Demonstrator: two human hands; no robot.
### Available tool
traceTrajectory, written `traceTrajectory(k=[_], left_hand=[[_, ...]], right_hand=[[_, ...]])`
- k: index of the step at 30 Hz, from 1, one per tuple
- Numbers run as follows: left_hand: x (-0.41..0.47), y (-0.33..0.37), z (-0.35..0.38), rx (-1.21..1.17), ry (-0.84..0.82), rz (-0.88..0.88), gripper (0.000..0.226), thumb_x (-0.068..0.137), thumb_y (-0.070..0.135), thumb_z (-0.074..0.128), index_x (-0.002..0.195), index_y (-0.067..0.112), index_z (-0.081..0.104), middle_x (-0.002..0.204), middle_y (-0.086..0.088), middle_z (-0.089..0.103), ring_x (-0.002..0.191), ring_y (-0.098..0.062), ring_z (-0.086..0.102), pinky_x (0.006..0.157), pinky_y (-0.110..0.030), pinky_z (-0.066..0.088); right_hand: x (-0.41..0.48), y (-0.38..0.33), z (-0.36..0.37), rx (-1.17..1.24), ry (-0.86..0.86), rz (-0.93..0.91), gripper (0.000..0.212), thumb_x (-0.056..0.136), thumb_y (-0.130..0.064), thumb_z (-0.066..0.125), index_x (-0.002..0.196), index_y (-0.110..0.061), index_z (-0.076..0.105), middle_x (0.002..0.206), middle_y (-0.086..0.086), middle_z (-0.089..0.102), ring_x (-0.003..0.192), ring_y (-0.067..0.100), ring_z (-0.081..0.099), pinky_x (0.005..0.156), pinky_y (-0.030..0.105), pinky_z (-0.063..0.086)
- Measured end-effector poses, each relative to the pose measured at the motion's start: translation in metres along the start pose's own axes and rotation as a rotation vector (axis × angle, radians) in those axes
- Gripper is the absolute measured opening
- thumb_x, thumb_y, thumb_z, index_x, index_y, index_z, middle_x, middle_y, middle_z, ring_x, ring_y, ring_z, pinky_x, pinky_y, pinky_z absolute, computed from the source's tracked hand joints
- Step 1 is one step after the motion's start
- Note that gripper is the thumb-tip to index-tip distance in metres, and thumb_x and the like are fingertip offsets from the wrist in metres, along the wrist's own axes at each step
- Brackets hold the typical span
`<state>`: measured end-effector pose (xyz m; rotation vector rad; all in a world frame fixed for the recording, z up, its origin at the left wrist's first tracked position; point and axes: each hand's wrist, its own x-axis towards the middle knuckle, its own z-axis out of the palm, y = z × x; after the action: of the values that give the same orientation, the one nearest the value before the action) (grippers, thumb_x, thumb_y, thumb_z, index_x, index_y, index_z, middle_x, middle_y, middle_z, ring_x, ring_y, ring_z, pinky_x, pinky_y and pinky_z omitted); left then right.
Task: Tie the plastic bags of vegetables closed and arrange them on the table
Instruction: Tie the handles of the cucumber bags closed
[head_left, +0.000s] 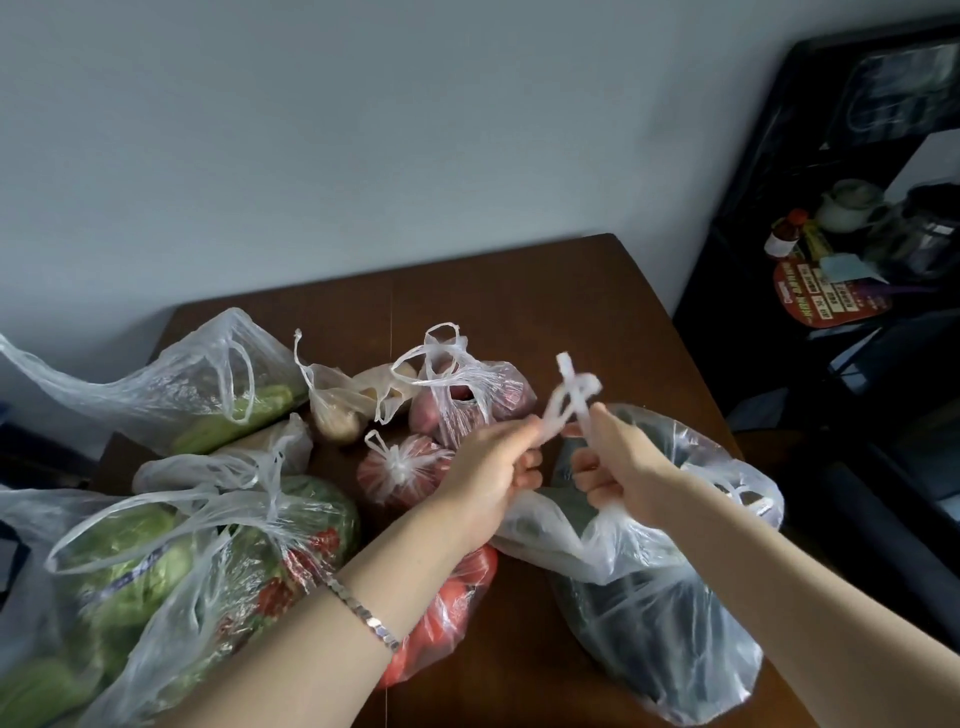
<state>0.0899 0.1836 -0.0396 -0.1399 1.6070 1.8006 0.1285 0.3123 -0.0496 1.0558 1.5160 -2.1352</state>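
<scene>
On the right half of the brown table (519, 291) lies a clear plastic bag of dark vegetables (660, 613). Its two handles (571, 395) are crossed and lifted above it. My left hand (493, 467) pinches one handle. My right hand (618, 462) grips the other, and the two hands are close together. Beneath my left forearm lies a bag of tomatoes (447, 608). A small knotted bag of red vegetables (400, 467) sits just left of my hands.
Several more bags crowd the left: cabbage in a patterned bag (171, 566), green vegetables (208, 395), potatoes (343, 400) and red onions (467, 400). A black shelf unit (852, 249) with bottles and jars stands right of the table. Bare tabletop lies at the back right.
</scene>
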Motion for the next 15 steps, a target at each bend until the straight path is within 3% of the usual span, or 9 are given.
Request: traceTrajectory(k=[2,5,8,10,13,15], left_hand=[[0.003,-0.007,0.003,0.029,0.083,-0.016,0.013,0.089,0.010,0.057,0.082,0.014,0.067,0.069,0.001,0.057,0.056,-0.006,0.047,0.044,-0.013,0.039],[0.005,-0.011,0.008,-0.086,0.094,-0.107,0.013,0.087,0.010,0.061,0.074,0.007,0.062,0.055,0.000,0.050,0.045,-0.006,0.047,0.042,-0.014,0.040],[0.010,-0.012,0.007,-0.092,0.014,-0.139,0.013,0.087,0.012,0.060,0.076,0.008,0.065,0.066,-0.006,0.054,0.058,-0.012,0.051,0.051,-0.018,0.045],[0.011,-0.010,0.006,-0.078,-0.003,-0.150,0.013,0.086,0.011,0.061,0.077,0.013,0.070,0.071,-0.006,0.062,0.065,-0.015,0.057,0.059,-0.022,0.049],[0.010,-0.010,0.008,0.192,0.078,-0.091,0.018,0.090,0.018,0.058,0.075,0.020,0.070,0.068,-0.002,0.060,0.065,-0.013,0.055,0.060,-0.023,0.049],[0.008,-0.012,0.009,0.493,0.138,0.093,0.016,0.091,0.025,0.056,0.082,0.017,0.067,0.068,0.000,0.061,0.064,-0.013,0.057,0.054,-0.015,0.048]], right_hand=[[0.000,0.008,0.008,-0.199,0.052,-0.184,0.035,0.097,-0.021,0.032,0.067,-0.013,0.049,0.054,-0.001,0.033,0.036,0.007,0.026,0.036,0.019,0.019],[-0.004,0.020,0.013,-0.427,0.081,-0.455,0.033,0.095,-0.012,0.041,0.066,-0.007,0.057,0.048,-0.004,0.045,0.038,0.003,0.035,0.040,0.019,0.027],[-0.008,0.027,0.010,-0.478,0.043,-0.545,0.028,0.091,-0.006,0.045,0.071,-0.006,0.065,0.058,-0.002,0.059,0.049,0.001,0.049,0.051,0.020,0.041],[-0.013,0.028,0.009,-0.405,-0.039,-0.540,0.023,0.091,-0.014,0.051,0.080,-0.006,0.070,0.065,0.000,0.065,0.058,0.004,0.055,0.057,0.018,0.045],[-0.020,0.026,0.009,-0.323,0.042,-0.559,0.028,0.092,-0.026,0.051,0.074,-0.015,0.070,0.049,-0.011,0.063,0.046,-0.003,0.053,0.048,0.008,0.040],[-0.017,0.027,0.008,-0.190,0.128,-0.521,0.030,0.093,-0.023,0.049,0.075,-0.011,0.071,0.039,-0.011,0.056,0.036,-0.002,0.046,0.039,0.008,0.033]])
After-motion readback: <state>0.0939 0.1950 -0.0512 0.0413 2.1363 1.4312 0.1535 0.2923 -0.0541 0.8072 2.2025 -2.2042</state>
